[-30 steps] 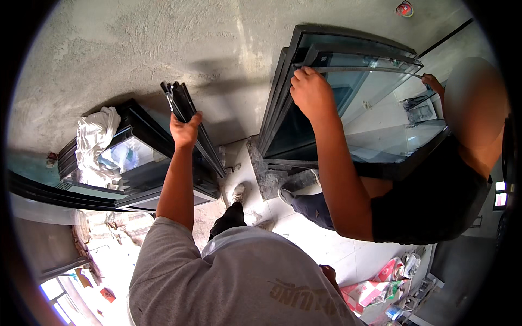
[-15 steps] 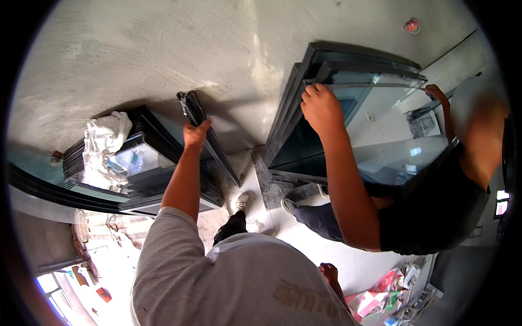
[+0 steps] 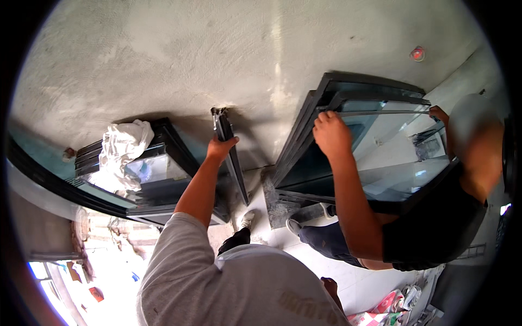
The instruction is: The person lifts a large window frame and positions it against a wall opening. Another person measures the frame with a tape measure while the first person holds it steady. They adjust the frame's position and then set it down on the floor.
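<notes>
My left hand [image 3: 221, 149] is closed around the upper part of a bundle of narrow dark metal profiles [image 3: 234, 167]. The bundle stands at a steep slant, its top end close to the bare wall and its lower end near the floor. At my right side hangs my right hand [image 3: 329, 286], mostly hidden by my shirt, so its fingers do not show clearly. On the right, a co-worker in black grips the upper edge of a dark-framed glass panel [image 3: 394, 130] with both hands. More framed panels [image 3: 304, 122] lean behind it.
To the left, a stack of dark frames [image 3: 173, 144] with glass leans against the wall [image 3: 179, 60], a white cloth [image 3: 122, 152] draped over it. A stone slab [image 3: 276, 204] lies by the panels' foot. Colourful plastic sheeting [image 3: 389, 304] sits on the floor at lower right.
The whole view has shifted, so the scene sits lower and farther right. The profile bundle in my left hand stands more upright. The co-worker's hands remain on the glass panel.
</notes>
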The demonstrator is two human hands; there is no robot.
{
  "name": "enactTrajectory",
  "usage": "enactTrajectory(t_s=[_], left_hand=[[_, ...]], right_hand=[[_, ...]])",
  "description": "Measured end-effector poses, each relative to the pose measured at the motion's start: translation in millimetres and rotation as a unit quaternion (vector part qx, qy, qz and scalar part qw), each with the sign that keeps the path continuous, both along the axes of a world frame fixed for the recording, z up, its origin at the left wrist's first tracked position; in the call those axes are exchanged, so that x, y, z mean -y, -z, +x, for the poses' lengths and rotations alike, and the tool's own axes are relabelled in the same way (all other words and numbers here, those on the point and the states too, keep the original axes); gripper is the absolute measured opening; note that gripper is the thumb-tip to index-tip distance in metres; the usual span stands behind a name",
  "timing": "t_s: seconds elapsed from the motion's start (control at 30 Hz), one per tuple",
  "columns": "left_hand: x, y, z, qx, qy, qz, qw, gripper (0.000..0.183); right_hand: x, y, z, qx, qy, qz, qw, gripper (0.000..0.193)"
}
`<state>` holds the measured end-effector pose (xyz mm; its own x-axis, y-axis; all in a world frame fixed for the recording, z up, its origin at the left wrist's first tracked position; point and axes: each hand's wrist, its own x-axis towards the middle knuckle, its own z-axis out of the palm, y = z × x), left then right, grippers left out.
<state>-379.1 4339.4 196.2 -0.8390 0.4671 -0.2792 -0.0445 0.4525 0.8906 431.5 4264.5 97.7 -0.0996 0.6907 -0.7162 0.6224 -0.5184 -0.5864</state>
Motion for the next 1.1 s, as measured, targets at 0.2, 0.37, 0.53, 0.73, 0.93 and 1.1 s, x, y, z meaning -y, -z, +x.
enactTrajectory(t_s=[0.2,0.37,0.53,0.73,0.93,1.1], left_hand=[[19.4,15.4,-4.5,0.002,-0.005,0.084,0.996,0.083],[30.6,32.9,-2.2,-0.070,-0.020,0.087,0.994,0.090],[54.8,29.3,19.2,-0.214,-0.034,0.099,0.971,0.080],[75.5,17.4,50.1,-0.311,-0.019,0.076,0.947,0.076],[96.8,4.8,74.2,-0.382,0.044,0.045,0.922,0.064],[102.5,-14.8,107.6,-0.380,0.099,0.014,0.920,0.058]], right_hand=[[-10.9,-26.8,-38.5,-0.009,0.182,-0.117,0.976,0.021],[1.4,-13.3,-25.0,0.037,0.201,-0.119,0.972,0.017],[23.1,1.1,-19.5,0.057,0.201,-0.115,0.971,0.022],[37.4,27.0,-19.6,0.064,0.192,-0.129,0.971,0.027],[32.4,22.5,-19.9,0.087,0.148,-0.150,0.974,0.033],[38.7,22.5,-14.3,0.079,0.157,-0.136,0.975,0.037]])
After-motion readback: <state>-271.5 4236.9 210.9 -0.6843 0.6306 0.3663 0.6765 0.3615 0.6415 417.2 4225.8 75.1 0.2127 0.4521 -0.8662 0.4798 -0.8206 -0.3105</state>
